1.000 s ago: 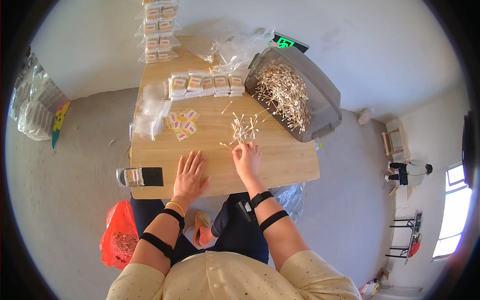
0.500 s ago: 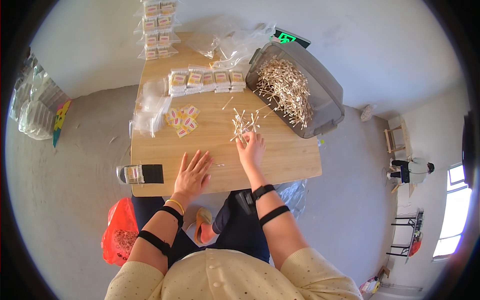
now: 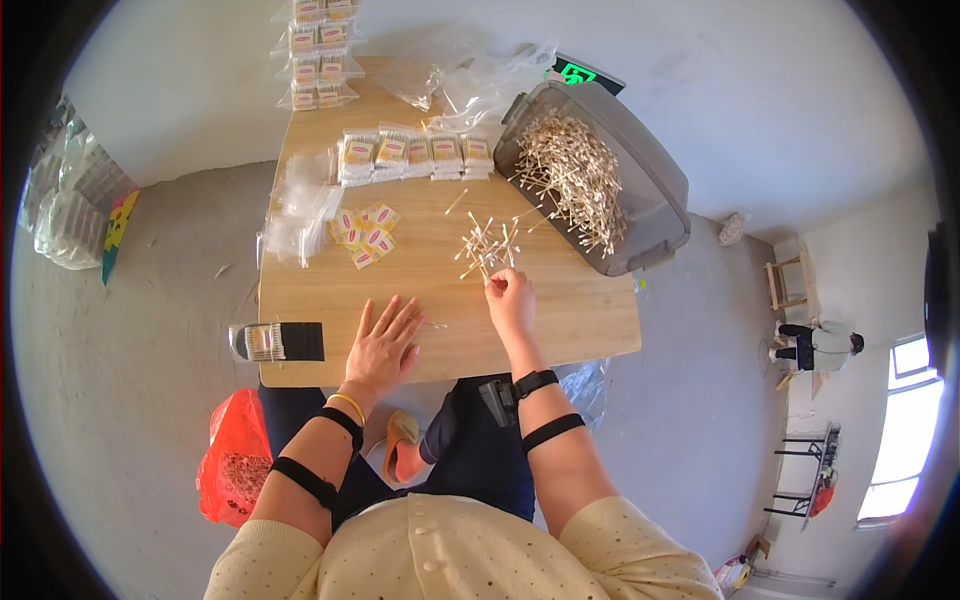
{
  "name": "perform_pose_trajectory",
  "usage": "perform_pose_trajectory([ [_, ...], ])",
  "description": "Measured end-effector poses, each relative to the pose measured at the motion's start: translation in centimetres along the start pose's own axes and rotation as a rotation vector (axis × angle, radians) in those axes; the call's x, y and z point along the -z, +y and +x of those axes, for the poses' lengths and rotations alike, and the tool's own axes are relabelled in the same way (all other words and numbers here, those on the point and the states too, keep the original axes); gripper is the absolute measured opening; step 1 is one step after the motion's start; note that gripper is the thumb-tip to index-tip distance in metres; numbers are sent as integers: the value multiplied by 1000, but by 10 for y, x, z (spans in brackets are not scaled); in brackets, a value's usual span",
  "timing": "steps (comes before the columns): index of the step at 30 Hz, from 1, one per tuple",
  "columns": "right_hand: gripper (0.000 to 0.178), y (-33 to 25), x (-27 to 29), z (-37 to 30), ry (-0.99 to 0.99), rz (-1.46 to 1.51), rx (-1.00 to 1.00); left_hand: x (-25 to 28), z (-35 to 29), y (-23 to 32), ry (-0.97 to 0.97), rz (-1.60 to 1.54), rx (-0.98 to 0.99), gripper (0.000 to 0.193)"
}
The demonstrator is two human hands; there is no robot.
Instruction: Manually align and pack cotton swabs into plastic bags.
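My left hand (image 3: 382,348) lies palm down near the table's front edge, fingers spread. A loose cotton swab (image 3: 436,325) sticks out beside it on the right; part of it may be under the hand. At the near edge of a small heap of cotton swabs (image 3: 484,243), my right hand (image 3: 513,302) is closed in a pinch. What looks like a swab stands at its fingertips, though the hold itself is partly hidden. Printed yellow-and-white cards (image 3: 364,235) lie spread to the left. At the table's left edge is a clear pack of swabs (image 3: 265,343) on a black holder.
A grey plastic bin (image 3: 655,205), tipped toward me, holds many swabs at the back right. Filled packs (image 3: 418,155) stand in a row, with more stacked (image 3: 318,65) behind. Clear bags (image 3: 303,215) lie left. A red bag (image 3: 235,455) sits below; another person (image 3: 828,345) is far right.
My right hand has drawn back slightly to the right at the heap, its fingertips now closer together. My left hand stays flat in place.
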State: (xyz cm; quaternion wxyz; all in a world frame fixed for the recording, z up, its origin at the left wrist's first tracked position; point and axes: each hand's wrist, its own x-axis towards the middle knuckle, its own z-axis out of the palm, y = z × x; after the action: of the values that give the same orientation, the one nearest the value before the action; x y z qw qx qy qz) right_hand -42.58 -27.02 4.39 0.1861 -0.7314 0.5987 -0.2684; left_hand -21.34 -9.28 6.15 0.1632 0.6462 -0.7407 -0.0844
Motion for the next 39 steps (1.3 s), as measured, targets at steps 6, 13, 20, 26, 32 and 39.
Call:
perform_pose_trajectory([
  [6, 14, -22, -5, 11, 36, -197, 56, -1, 1, 1, -1, 38, 4, 59],
  [13, 13, -3, 0, 1, -62, -196, 30, -3, 0, 0, 9, 28, 11, 65],
  [20, 14, 19, 32, -27, -197, 205, -169, 2, 1, 1, -11, 24, 54, 74],
  [26, 9, 25, 51, -33, -218, 365, -157, -1, 1, 2, 18, 2, 44, 73],
  [32, 12, 49, 72, -41, -196, 495, -241, 0, -1, 1, 28, -1, 39, 72],
  [39, 13, 26, 54, -50, -144, 502, -163, 1, 0, 1, 9, 13, 38, 72],
])
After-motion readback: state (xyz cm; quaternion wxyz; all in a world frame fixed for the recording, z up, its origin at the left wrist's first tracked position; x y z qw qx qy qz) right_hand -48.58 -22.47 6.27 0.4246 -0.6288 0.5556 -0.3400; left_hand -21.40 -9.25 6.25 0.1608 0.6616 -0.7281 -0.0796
